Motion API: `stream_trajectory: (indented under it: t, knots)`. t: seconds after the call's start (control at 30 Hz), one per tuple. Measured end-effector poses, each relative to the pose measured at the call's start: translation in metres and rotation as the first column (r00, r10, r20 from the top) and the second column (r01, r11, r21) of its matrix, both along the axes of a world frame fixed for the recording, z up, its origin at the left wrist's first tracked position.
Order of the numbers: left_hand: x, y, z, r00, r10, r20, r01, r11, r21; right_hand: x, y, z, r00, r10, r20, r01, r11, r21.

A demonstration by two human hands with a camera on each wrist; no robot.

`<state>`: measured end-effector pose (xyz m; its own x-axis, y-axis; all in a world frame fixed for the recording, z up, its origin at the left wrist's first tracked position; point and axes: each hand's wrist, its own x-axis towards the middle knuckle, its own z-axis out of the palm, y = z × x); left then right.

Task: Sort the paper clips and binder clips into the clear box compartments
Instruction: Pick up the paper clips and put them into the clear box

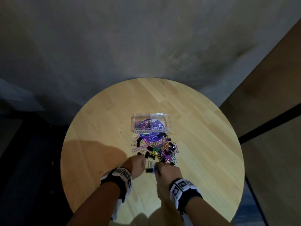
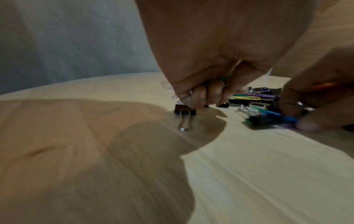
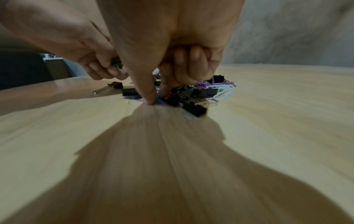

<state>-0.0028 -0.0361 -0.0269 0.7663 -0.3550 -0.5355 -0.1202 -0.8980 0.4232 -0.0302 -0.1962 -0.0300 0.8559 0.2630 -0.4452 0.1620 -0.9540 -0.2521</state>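
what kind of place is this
Probably a plain room at home or in an office: a round light wooden table against a bare grey wall, with a clear plastic two-compartment box of office clips.

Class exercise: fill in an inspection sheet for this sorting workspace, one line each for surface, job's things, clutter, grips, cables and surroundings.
Surface: round wooden table, shadowed near the hands.
Job's things: clear box, left compartment holding coloured paper clips, right compartment showing no clips; mixed pile of clips in front of it, on the table; one binder clip lying apart, by the left hand.
Clutter: purple printed sheet under the box and the pile.
Grips: left hand curled round something green; right hand pinching a blue paper clip at the pile's edge.
Cables: nothing seen.
Surroundings: grey wall, dim room.
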Motion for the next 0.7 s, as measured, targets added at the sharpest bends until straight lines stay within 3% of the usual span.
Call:
stream_trajectory:
  t: [0.07, 0.17, 0.33, 0.5, 0.6, 0.7]
  knots:
    - [-0.005, -0.005, 0.005, 0.998, 0.045, 0.032, -0.045, 0.999, 0.0, 0.002, 0.003, -0.002, 1.0, 0.029, -0.004, -0.03, 1.0, -0.01]
    - [-0.008, -0.013, 0.001, 0.994, -0.014, 0.109, 0.01, 0.999, 0.043, 0.006, 0.005, -0.003, 0.999, 0.025, -0.022, -0.025, 1.0, 0.008]
    - [-0.008, -0.021, -0.008, 0.987, -0.03, 0.156, 0.016, 0.995, 0.094, 0.012, -0.008, 0.004, 0.977, -0.194, -0.085, 0.201, 0.975, 0.094]
    - [-0.002, -0.022, -0.009, 0.995, -0.008, 0.097, -0.008, 0.987, 0.164, 0.022, -0.027, 0.01, 0.954, -0.282, -0.099, 0.293, 0.947, 0.129]
    - [0.001, -0.025, -0.009, 0.998, -0.043, 0.055, 0.029, 0.974, 0.224, 0.023, -0.038, 0.008, 0.902, -0.417, -0.112, 0.432, 0.879, 0.201]
    - [0.004, -0.025, -0.009, 0.999, -0.031, 0.042, 0.023, 0.981, 0.194, 0.022, -0.049, 0.003, 0.821, -0.553, -0.143, 0.569, 0.769, 0.293]
